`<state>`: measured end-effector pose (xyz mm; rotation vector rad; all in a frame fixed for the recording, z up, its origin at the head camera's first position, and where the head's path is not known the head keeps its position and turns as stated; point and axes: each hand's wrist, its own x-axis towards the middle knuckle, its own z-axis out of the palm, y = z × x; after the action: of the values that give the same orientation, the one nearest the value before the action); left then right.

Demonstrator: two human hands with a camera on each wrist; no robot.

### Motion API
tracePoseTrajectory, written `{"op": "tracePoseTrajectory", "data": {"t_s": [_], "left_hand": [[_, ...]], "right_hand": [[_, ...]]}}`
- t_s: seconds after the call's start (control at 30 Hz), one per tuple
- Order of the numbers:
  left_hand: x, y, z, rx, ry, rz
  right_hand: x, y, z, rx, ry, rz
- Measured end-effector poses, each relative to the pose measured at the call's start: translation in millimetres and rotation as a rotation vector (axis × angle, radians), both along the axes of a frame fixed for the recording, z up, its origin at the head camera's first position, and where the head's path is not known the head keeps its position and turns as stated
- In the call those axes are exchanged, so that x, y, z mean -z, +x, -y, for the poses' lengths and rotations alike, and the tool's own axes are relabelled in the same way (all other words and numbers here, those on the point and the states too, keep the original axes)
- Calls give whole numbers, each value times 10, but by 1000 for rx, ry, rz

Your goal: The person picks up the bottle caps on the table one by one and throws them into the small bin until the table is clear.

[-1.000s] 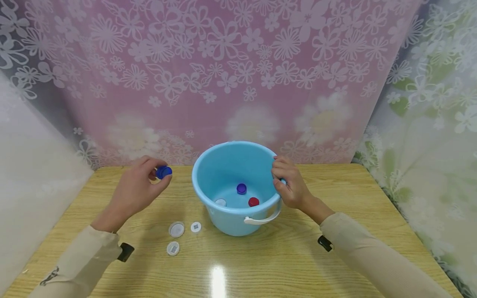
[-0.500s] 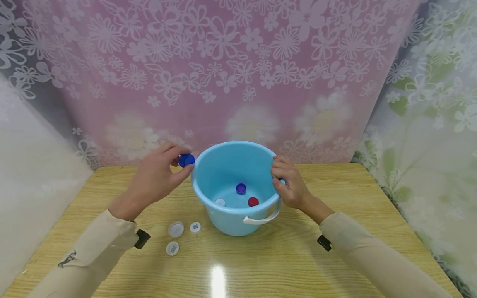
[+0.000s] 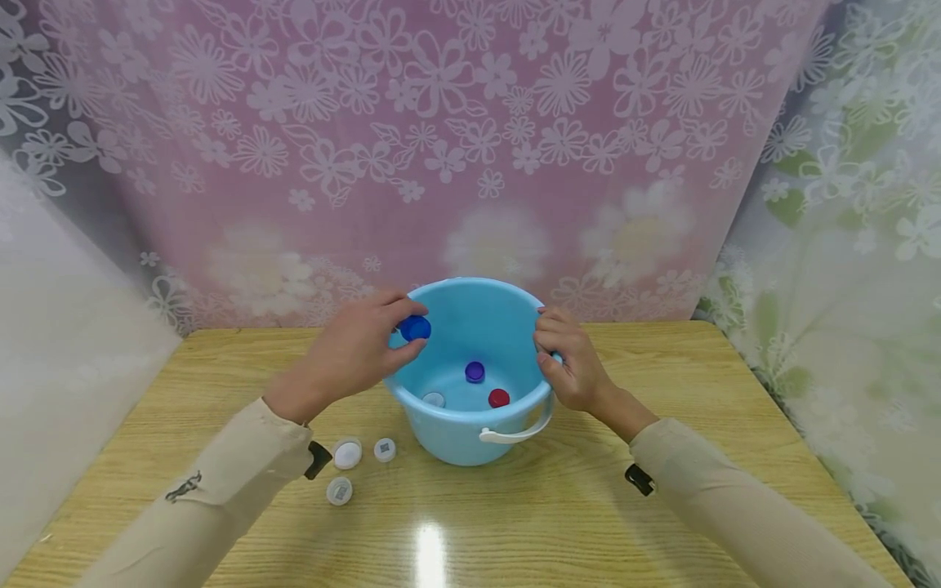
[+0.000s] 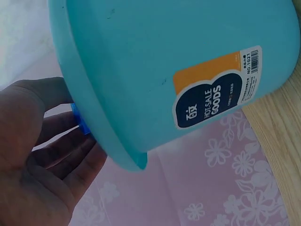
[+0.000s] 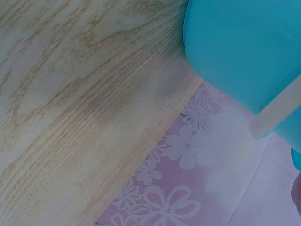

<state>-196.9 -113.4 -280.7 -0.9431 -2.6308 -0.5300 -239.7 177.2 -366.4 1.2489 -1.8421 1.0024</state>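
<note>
A light blue bucket [image 3: 470, 437] stands upright on the wooden table. Over its left rim, my left hand [image 3: 353, 347] pinches a blue bottle cap [image 3: 416, 328] between thumb and fingers. In the left wrist view the rim hides most of the blue cap [image 4: 81, 120]. My right hand [image 3: 572, 359] grips the bucket's right rim, fingers curled over it; only a sliver of that hand shows in the right wrist view. On the bucket's floor lie a purple cap [image 3: 474, 372], a red cap [image 3: 499, 398] and a whitish cap [image 3: 434, 399], partly hidden by the front rim.
Left of the bucket, a larger white cap [image 3: 348, 453] and two smaller ones, a near white cap [image 3: 340, 491] and a right white cap [image 3: 385, 449], lie on the table [image 3: 470, 531]. The bucket's white handle [image 3: 518, 431] hangs at its front right. A flowered pink curtain [image 3: 470, 163] hangs behind.
My left hand has carried the blue cap rightward, from beside the bucket to over its left rim. My right hand has stayed on the right rim.
</note>
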Motion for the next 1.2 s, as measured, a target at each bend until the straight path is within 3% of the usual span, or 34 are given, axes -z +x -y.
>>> {"op": "tracePoseTrajectory", "data": {"t_s": [0.47,0.93,1.2], "left_hand": [[89,-113,-221,74,-128,114],[86,-181,-303,70,-220,166],[121,-195,-287,47,-208,152]], "right_hand": [[0,4,5,5,3,3],[6,-5,-3,12,5,8],[10,-6,0,14,3,16]]}}
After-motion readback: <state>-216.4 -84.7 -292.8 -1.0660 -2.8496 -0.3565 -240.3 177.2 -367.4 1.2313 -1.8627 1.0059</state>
